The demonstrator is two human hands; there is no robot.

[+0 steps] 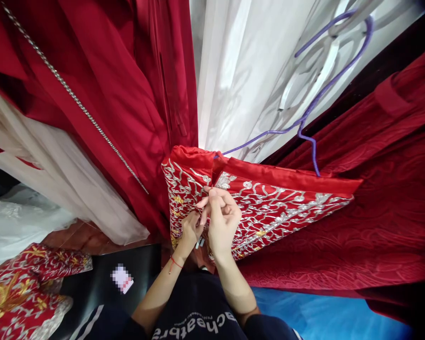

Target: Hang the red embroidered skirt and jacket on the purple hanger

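A red satin skirt (pixel 286 212) with silver and gold embroidery hangs from a purple wire hanger (pixel 310 106). Its plain waistband has a short opening near the left end. Just below that opening, my right hand (pixel 224 217) is closed in a pinch, thumb against fingertips, against the skirt's front; whatever small thing it pinches is too fine to make out. My left hand (pixel 191 229), with a red string bracelet (pixel 175 262) on the wrist, is lower and to the left. Its fingers are curled closed on the embroidered cloth, their tips partly hidden.
The hanger hooks onto white scrollwork metal (pixel 326 61). Red gowns (pixel 127 71) and pale tulle (pixel 102 208) hang at left, a dark red patterned cloth (pixel 357 236) at right. A matching embroidered garment (pixel 24 288) and a blurred-out phone-like item (pixel 128 285) lie on a black surface (pixel 92 283).
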